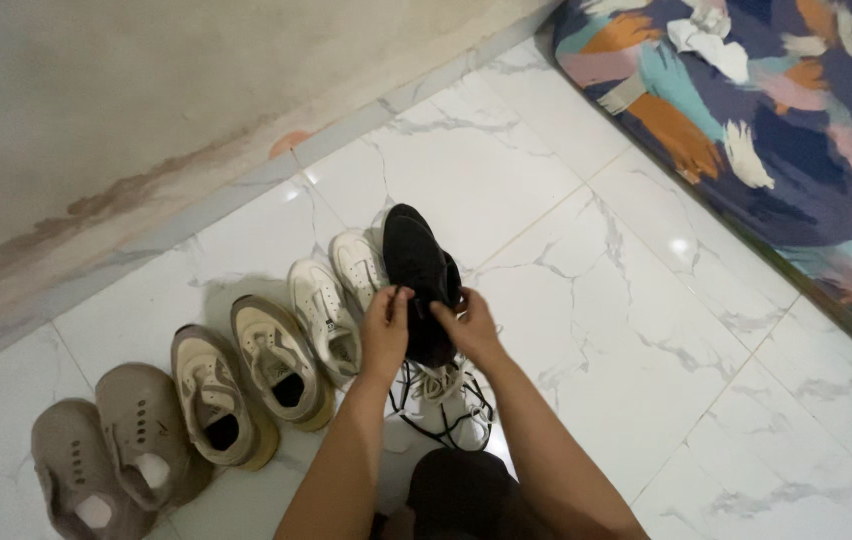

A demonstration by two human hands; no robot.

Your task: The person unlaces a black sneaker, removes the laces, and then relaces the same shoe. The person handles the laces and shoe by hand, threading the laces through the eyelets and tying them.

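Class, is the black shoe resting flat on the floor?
No: both hands, left and right, hold the black shoe lifted above the floor.

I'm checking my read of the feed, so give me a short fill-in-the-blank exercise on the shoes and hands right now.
1. Both hands, the left hand and the right hand, hold a ____ shoe above the floor.
2. The white sneakers stand in the row between the beige sneakers and the ____ shoe.
3. The taupe clogs sit at the ____ end of the row.
4. The tiled floor is white ____-patterned.

Missing words: black; black; left; marble
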